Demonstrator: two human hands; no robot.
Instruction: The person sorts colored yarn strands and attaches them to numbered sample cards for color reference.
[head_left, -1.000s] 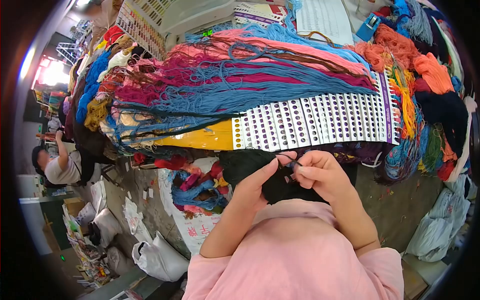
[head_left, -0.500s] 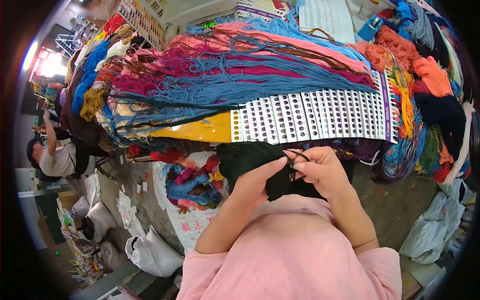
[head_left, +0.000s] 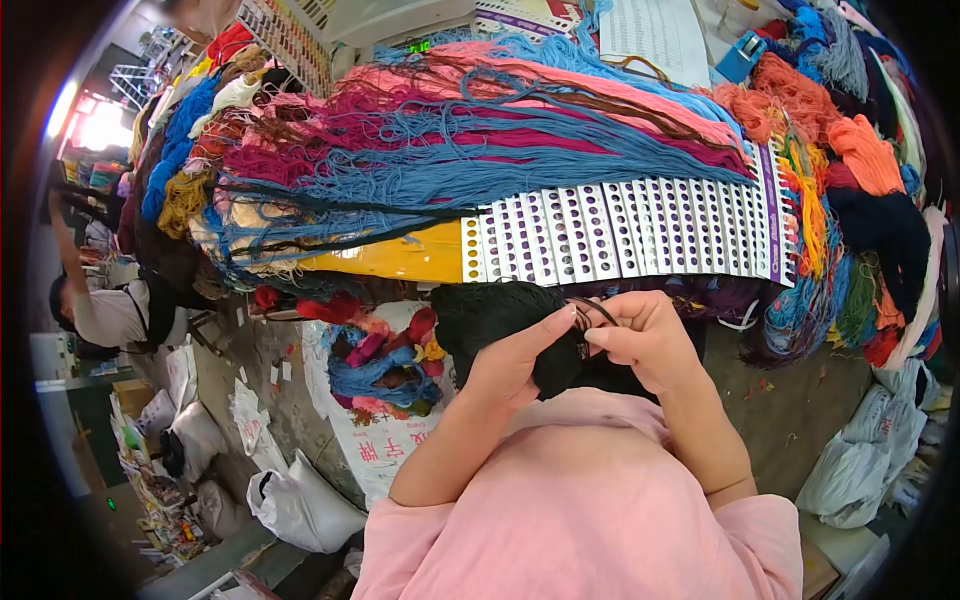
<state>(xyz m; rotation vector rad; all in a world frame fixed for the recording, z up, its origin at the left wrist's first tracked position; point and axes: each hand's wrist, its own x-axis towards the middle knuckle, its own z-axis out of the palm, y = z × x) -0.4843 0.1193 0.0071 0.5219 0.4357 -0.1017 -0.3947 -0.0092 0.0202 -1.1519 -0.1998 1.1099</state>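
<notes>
A thick bundle of black yarn [head_left: 495,322] hangs in front of my chest, with my left hand [head_left: 522,358] wrapped round its lower right part. My right hand [head_left: 645,340] pinches a thin loop of the black yarn at the bundle's right side. The fingertips of both hands are close together there. Just beyond them lies a white card strip row with punched holes [head_left: 620,232]. Blue yarn [head_left: 480,165], magenta yarn [head_left: 320,145] and pink yarn [head_left: 610,98] stretch across the table behind it.
Colourful skeins [head_left: 868,150] hang at the right. A blue tape dispenser [head_left: 741,57] and a printed sheet [head_left: 655,40] are at the back. White sacks [head_left: 305,505] stand on the floor at lower left. Another person [head_left: 105,315] is at the far left.
My right hand has shifted slightly, and the black loop between the fingers has changed shape. The other person's arm has moved, with dark material now near the raised hand.
</notes>
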